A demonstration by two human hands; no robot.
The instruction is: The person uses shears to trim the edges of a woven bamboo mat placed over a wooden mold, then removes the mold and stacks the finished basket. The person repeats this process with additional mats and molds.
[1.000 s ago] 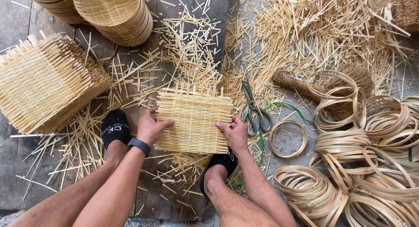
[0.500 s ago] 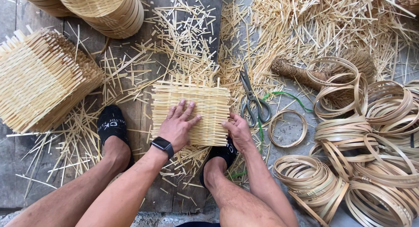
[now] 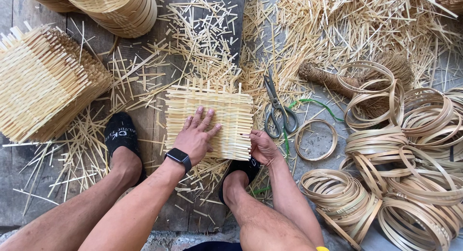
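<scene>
Woven mat (image 3: pixel 212 113) flat on the wooden floor (image 3: pixel 144 58), at centre between the two feet. Left hand (image 3: pixel 195 135) pressed on it, fingers spread open. Right hand (image 3: pixel 260 147) at the mat's 4 o'clock edge, fingers curled, pinching the strip ends there. Scissors (image 3: pixel 277 111) just beside at 3 o'clock. Loose strips (image 3: pixel 308 24) scattered toward 12 and 1 o'clock. Hoops (image 3: pixel 405 154) piled at 3 to 5 o'clock. Stacked mats (image 3: pixel 43 82) at 9 o'clock, baskets (image 3: pixel 115 7) at 11 o'clock.
</scene>
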